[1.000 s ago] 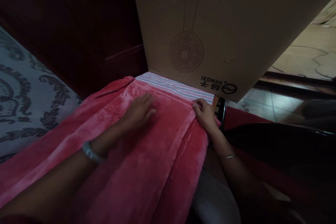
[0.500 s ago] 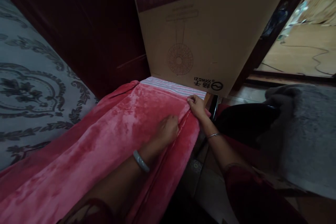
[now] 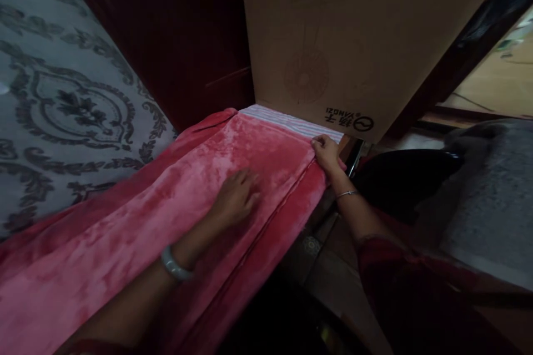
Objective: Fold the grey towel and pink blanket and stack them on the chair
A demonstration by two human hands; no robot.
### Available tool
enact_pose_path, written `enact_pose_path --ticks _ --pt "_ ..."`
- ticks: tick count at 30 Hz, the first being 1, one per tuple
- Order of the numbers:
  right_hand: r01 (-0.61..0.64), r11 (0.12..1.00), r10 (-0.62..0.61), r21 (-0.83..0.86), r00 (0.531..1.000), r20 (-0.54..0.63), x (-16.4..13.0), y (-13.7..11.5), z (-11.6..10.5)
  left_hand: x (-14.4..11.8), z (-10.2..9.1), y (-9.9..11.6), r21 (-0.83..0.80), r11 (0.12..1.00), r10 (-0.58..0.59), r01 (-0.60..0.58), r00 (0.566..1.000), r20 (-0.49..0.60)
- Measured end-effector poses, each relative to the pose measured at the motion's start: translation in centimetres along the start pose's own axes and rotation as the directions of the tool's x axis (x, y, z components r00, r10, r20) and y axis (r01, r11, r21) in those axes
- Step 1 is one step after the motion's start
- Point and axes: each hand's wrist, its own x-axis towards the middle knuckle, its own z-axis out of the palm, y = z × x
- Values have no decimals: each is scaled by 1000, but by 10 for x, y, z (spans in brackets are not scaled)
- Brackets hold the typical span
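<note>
Pink blanket (image 3: 175,216) lies flat over surface, striped cloth (image 3: 287,121) beneath at far end, by cardboard box (image 3: 366,39). Left hand (image 3: 235,197) spread flat, pressing it. Right hand (image 3: 327,154) pinches far right corner. Blanket mostly smooth; right edge hangs loose, seam ridge left.

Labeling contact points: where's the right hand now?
Head view, right of centre: right hand grips the far right corner of the red blanket, just below the cardboard box.

cardboard box (image 3: 366,39) walls off the far end, dark cabinet (image 3: 175,28) (left), blanket top (image 3: 175,199) open
</note>
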Motion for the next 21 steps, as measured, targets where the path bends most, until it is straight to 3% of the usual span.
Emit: enact_pose_path --ticks 6,12,17,19,21 --pt "-1 997 -1 -79 1000 -13 0 0 -3 -107 -3 -53 169 948 -292 270 948 124" --pt "9 991 -6 -135 1000 28 -3 -1 -5 -164 -9 -83 257 893 -390 369 920 33" --pt "-25 988 32 -155 999 43 -6 -5 -6 -216 -22 -98 284 877 -402 387 916 -7" --pt "-55 987 67 -154 995 72 -3 -6 -7 -231 -31 -110 296 846 -449 443 892 -50" --pt "-99 983 116 -154 987 108 2 -9 -10 -238 -41 -130 284 785 -540 550 833 -121"
